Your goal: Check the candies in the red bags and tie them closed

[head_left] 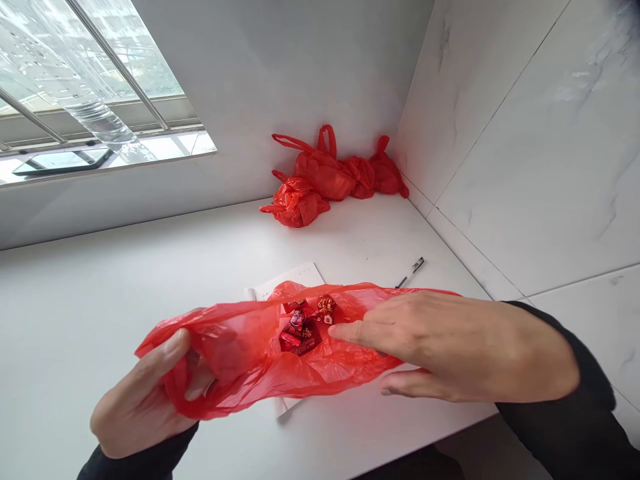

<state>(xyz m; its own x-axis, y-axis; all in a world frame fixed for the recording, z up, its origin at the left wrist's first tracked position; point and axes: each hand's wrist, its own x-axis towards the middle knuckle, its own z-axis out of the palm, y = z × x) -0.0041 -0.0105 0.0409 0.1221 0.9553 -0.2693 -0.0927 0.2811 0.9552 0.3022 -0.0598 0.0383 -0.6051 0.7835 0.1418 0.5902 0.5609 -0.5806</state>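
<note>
And here we are at the white surface (100, 313), with a red plastic bag (300, 377) stretched sideways between two hands, its mouth gaping upward! The left hand (145, 393) has the bag's left end, thumb pressed over the film from above, a loop of red plastic hanging around the fingers: a firm hold there. Across to the right hand (425, 347), and what a reach: index finger stretched straight out over the bag's opening, its tip right beside the little red wrapped pieces (300, 330) bunched inside, thumb spread well below it. Do the tucked fingers grip the film? From here I cannot tell; the back of the hand covers them. Those pieces sit in the middle of the bag, shiny, dark red with gold and pale markings, heaped on one another; no clean count from this spot.

Underneath, a white paper (305, 272) pokes out behind the bag and again in front of it, small marks along its far part. Just beyond the bag on the right, a pen (415, 265) lies at a slant, its near end hidden by the plastic. And up against the back wall, a row of red bundles (330, 177), bunched plastic with loops sticking up, reaching into the corner! Over on the windowsill, a clear bottle (107, 123) stands, looking tilted from here.
</note>
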